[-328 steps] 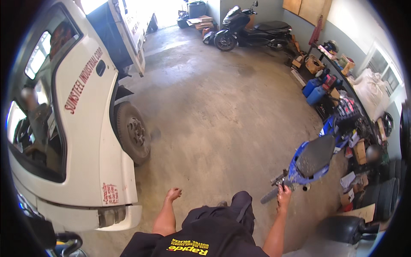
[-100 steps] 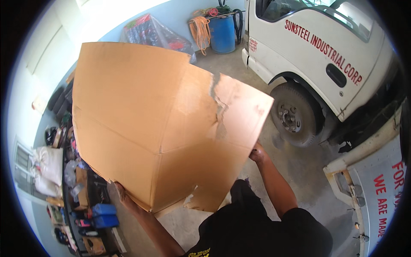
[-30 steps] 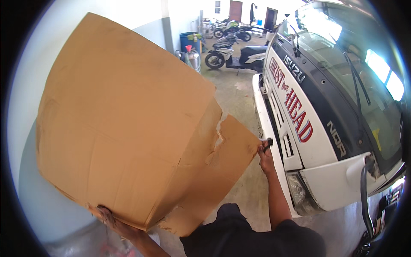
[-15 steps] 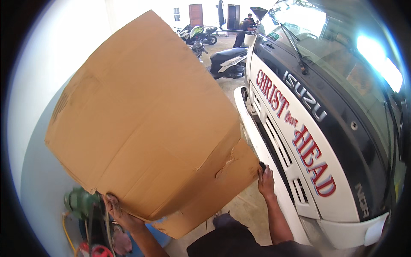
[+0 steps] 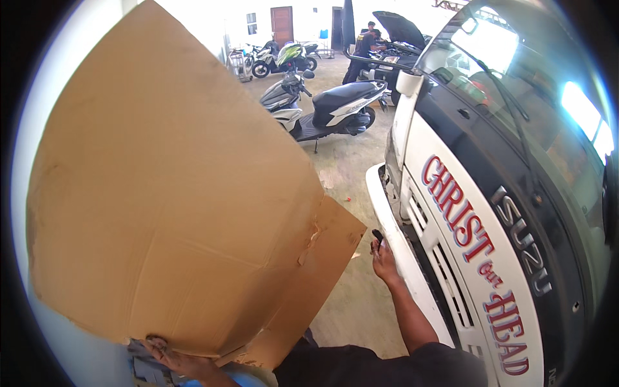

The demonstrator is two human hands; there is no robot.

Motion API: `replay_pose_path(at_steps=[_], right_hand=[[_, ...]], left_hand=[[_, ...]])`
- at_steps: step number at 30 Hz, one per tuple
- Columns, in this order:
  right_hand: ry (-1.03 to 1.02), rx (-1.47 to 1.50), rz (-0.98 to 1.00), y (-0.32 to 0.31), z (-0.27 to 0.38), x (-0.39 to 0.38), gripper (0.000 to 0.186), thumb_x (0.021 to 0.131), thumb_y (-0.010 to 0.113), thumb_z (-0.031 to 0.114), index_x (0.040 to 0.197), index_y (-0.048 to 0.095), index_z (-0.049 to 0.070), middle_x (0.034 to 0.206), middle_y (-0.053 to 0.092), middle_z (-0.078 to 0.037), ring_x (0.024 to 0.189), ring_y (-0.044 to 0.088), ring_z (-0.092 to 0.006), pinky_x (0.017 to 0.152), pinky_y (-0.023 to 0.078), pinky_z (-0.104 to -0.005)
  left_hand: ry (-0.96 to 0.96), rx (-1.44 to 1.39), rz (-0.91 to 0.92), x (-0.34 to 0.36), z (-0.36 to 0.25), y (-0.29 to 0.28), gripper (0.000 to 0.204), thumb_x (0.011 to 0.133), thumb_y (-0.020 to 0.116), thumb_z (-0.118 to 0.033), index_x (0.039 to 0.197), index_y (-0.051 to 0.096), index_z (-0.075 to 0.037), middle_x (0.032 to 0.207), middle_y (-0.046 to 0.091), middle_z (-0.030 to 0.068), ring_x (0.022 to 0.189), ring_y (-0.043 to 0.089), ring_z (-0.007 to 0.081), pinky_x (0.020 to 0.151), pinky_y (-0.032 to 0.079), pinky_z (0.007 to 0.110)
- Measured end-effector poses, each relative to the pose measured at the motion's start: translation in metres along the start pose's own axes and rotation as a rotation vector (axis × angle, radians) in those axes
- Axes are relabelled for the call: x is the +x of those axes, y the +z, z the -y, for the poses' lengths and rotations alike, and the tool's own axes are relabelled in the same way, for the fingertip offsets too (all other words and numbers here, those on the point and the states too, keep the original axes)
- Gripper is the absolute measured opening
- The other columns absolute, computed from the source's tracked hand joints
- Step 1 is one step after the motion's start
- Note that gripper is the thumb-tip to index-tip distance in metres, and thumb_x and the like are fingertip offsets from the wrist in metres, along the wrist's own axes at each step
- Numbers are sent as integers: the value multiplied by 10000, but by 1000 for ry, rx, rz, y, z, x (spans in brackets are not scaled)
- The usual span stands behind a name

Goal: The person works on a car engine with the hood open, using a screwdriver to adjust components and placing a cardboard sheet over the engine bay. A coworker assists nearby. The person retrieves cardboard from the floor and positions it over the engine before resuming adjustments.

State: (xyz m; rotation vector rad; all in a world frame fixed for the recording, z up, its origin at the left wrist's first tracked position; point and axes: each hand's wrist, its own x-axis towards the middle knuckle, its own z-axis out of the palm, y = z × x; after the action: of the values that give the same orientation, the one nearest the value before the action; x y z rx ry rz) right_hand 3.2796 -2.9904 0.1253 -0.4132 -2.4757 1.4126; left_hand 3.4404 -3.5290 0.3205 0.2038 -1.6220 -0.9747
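A large brown cardboard sheet, creased and torn near a fold, stands tilted across the left half of the head view. My left hand grips its lower edge, the thumb on the near face and the other fingers mostly hidden. Just off the sheet's right corner is my right hand, closed around a small black object whose kind I cannot make out. That hand is beside the white bumper of a truck.
The black and white truck front fills the right side. Beyond the sheet stands a parked scooter, with more motorcycles behind it. Farther back, people are by a vehicle with a raised hood. Concrete floor lies between sheet and truck.
The cardboard has shifted left and lower in view. My right hand has come off its edge, keeping the black object. The view has moved, showing more of the scooter and the people behind.
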Motion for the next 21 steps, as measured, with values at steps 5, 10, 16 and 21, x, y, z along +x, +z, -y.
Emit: replay_pose_path(at_steps=[5, 10, 16, 21], right_hand=[[84, -28, -21, 47, -35, 96, 502, 1188, 476, 406, 1466, 557, -4, 1150, 717, -321, 1053, 695, -516, 887, 534, -583], [245, -171, -84, 41, -56, 157, 553, 1199, 437, 426, 1463, 607, -30, 1324, 698, -336, 1185, 711, -460, 970, 563, -537], [383, -270, -358, 76, -142, 226, 500, 1202, 480, 457, 1327, 647, 4, 1078, 685, -130, 865, 717, -216, 732, 637, -378], [577, -172, -331, 126, -185, 314, 492, 1196, 491, 467, 1320, 642, 15, 1064, 687, -126, 776, 716, -199, 622, 588, -353]], left_hand=[[-579, -815, -156, 65, 56, 224, 404, 1183, 524, -195, 1545, 552, -20, 1245, 642, 20, 1137, 592, 123, 1135, 466, 318], [-336, -436, 172, 82, 112, 443, 340, 1165, 583, -138, 1473, 576, 3, 1192, 664, 40, 1130, 597, 134, 1103, 465, 327], [-521, -551, 326, 59, 133, 670, 214, 1171, 592, -154, 1273, 606, 34, 1149, 678, 61, 1035, 614, 129, 956, 512, 331], [-305, -440, 507, 48, 167, 829, 196, 1150, 622, -138, 1210, 634, 48, 922, 680, 63, 822, 586, 133, 729, 502, 307]])
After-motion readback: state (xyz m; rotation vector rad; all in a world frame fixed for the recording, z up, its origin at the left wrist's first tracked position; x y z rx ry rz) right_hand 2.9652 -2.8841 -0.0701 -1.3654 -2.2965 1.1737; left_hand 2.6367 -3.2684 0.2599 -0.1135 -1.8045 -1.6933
